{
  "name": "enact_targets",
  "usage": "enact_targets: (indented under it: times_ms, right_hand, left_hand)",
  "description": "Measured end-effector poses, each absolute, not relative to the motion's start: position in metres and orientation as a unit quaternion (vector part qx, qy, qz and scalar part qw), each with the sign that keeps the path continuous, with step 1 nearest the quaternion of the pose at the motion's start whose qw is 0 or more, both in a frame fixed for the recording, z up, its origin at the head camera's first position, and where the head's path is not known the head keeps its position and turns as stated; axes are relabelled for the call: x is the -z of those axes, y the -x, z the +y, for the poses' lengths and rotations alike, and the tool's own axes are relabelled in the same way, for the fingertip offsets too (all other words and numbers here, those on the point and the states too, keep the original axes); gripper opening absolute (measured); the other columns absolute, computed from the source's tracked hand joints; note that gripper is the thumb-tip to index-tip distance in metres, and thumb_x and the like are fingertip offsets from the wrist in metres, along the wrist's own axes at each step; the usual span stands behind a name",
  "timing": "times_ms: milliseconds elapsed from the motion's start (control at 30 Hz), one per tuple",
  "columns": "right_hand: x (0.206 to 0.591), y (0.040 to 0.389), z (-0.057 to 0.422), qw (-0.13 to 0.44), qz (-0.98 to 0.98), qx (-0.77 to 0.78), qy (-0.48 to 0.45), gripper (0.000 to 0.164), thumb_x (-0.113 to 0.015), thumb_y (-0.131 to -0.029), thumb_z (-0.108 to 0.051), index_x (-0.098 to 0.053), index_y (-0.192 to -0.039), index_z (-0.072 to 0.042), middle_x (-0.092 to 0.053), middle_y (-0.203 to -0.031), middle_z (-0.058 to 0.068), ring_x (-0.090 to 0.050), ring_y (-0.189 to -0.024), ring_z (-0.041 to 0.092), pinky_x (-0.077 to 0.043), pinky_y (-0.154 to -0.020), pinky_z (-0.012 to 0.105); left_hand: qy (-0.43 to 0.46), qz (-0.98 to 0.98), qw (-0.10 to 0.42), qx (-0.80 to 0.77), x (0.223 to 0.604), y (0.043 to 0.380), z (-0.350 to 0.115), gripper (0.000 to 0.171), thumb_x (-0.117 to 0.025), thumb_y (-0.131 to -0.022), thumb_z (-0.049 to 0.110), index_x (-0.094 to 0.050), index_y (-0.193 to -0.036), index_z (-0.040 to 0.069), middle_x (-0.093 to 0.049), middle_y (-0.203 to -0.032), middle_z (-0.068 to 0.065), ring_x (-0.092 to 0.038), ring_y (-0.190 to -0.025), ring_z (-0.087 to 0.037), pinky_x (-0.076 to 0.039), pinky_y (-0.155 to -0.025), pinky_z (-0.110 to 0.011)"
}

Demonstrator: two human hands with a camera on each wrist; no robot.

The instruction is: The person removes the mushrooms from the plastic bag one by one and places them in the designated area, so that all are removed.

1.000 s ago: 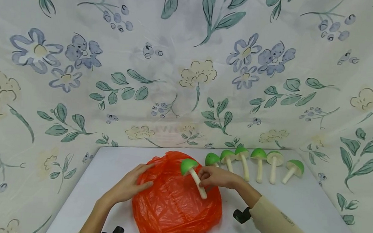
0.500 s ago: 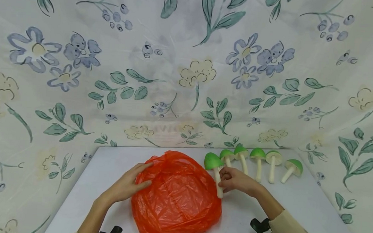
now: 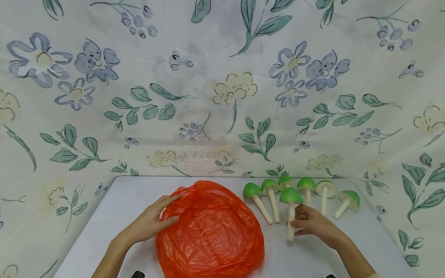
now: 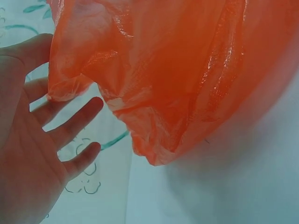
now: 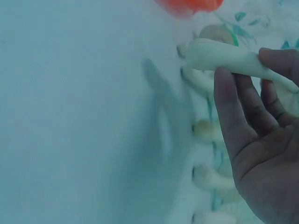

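Note:
A crinkled red-orange plastic bag (image 3: 212, 238) lies spread in a rounded shape. My left hand (image 3: 149, 221) is at its upper left edge, fingers fairly straight and spread; in the left wrist view the bag film (image 4: 154, 70) overlaps some fingertips. To the right of the bag, my right hand (image 3: 313, 224) pinches the pale stem of a toy mushroom (image 3: 291, 196) with a green cap, held upright. The right wrist view shows that stem (image 5: 224, 58) between thumb and fingers, above a shadow on the table; the cap is hidden there.
Several like mushrooms lie in a row along the far edge of the white table (image 3: 370, 253), the leftmost mushroom (image 3: 251, 190) close to the bag and the rightmost mushroom (image 3: 349, 198) near the corner. A floral-patterned cloth (image 3: 210, 72) hangs behind the table.
My right hand has carried the mushroom from over the bag to the right, and its stem has turned from slanted to upright. My left hand has stayed at the bag's edge.

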State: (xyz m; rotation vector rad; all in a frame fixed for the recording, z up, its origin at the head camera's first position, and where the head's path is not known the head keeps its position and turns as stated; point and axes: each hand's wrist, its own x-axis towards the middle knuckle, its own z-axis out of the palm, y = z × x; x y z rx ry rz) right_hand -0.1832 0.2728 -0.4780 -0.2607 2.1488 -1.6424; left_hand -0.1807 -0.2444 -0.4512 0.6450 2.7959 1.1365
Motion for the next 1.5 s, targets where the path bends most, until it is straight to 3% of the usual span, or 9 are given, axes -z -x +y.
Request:
enact_targets:
  times_ms: [267, 567, 867, 1067, 1167, 1267, 1500]
  right_hand:
    - [0.485, 0.166, 0.314, 0.142, 0.788, 0.599, 0.0, 0.046, -0.067, -0.097, -0.02, -0.043, -0.123, 0.009, -0.067, -0.112, 0.015, -0.067, -0.1, 0.021, -0.059, -0.086, 0.038]
    - [0.489, 0.145, 0.353, 0.067, 0.815, 0.568, -0.094, 0.058, -0.064, -0.1, -0.025, -0.035, -0.132, 0.013, -0.062, -0.122, 0.022, -0.068, -0.095, 0.011, -0.059, -0.086, 0.032]
    - [0.487, 0.139, 0.387, 0.012, 0.803, 0.571, -0.172, 0.064, -0.061, -0.102, -0.024, -0.029, -0.136, 0.02, -0.06, -0.112, 0.015, -0.066, -0.081, -0.001, -0.059, -0.083, 0.026]
    - [0.491, 0.143, 0.405, 0.003, 0.793, 0.574, -0.206, 0.064, -0.059, -0.102, -0.02, -0.025, -0.137, 0.022, -0.055, -0.112, 0.017, -0.064, -0.077, -0.002, -0.06, -0.081, 0.026]
    - [0.492, 0.143, 0.412, 0.009, 0.781, 0.585, -0.22, 0.051, -0.06, -0.101, -0.015, -0.031, -0.124, 0.02, -0.058, -0.103, 0.013, -0.065, -0.075, 0.001, -0.06, -0.077, 0.026]
    - [0.494, 0.14, 0.416, 0.016, 0.767, 0.596, -0.236, 0.037, -0.062, -0.1, -0.014, -0.036, -0.113, 0.01, -0.059, -0.094, 0.006, -0.066, -0.073, 0.002, -0.059, -0.073, 0.024]
    - [0.496, 0.139, 0.421, 0.033, 0.765, 0.593, -0.248, 0.048, -0.065, -0.099, -0.022, -0.041, -0.121, 0.013, -0.059, -0.093, 0.001, -0.064, -0.073, 0.001, -0.059, -0.073, 0.022]
  left_hand:
    - [-0.199, 0.907, 0.033, -0.371, 0.453, 0.18, -0.249, 0.067, -0.069, -0.095, 0.036, -0.043, -0.152, 0.011, -0.05, -0.143, -0.013, -0.05, -0.13, -0.039, -0.046, -0.101, -0.064]
    - [-0.198, 0.909, 0.026, -0.367, 0.453, 0.179, -0.252, 0.065, -0.069, -0.096, 0.033, -0.043, -0.151, 0.01, -0.051, -0.142, -0.012, -0.05, -0.13, -0.039, -0.046, -0.102, -0.064]
    - [-0.198, 0.91, 0.027, -0.365, 0.453, 0.178, -0.253, 0.065, -0.069, -0.096, 0.032, -0.044, -0.151, 0.011, -0.052, -0.141, -0.012, -0.051, -0.13, -0.039, -0.048, -0.1, -0.061]
    - [-0.19, 0.91, 0.032, -0.366, 0.453, 0.178, -0.253, 0.065, -0.069, -0.095, 0.032, -0.044, -0.151, 0.011, -0.051, -0.142, -0.013, -0.05, -0.131, -0.04, -0.046, -0.101, -0.064]
    - [-0.182, 0.913, 0.038, -0.364, 0.453, 0.177, -0.253, 0.066, -0.069, -0.095, 0.034, -0.043, -0.152, 0.012, -0.049, -0.145, -0.015, -0.048, -0.132, -0.042, -0.046, -0.1, -0.065]
    - [-0.175, 0.915, 0.043, -0.362, 0.452, 0.177, -0.253, 0.068, -0.069, -0.095, 0.036, -0.043, -0.152, 0.013, -0.047, -0.147, -0.017, -0.046, -0.134, -0.044, -0.046, -0.1, -0.065]
    - [-0.175, 0.913, 0.046, -0.365, 0.449, 0.177, -0.252, 0.067, -0.07, -0.095, 0.034, -0.043, -0.152, 0.011, -0.046, -0.148, -0.018, -0.046, -0.134, -0.044, -0.046, -0.101, -0.065]
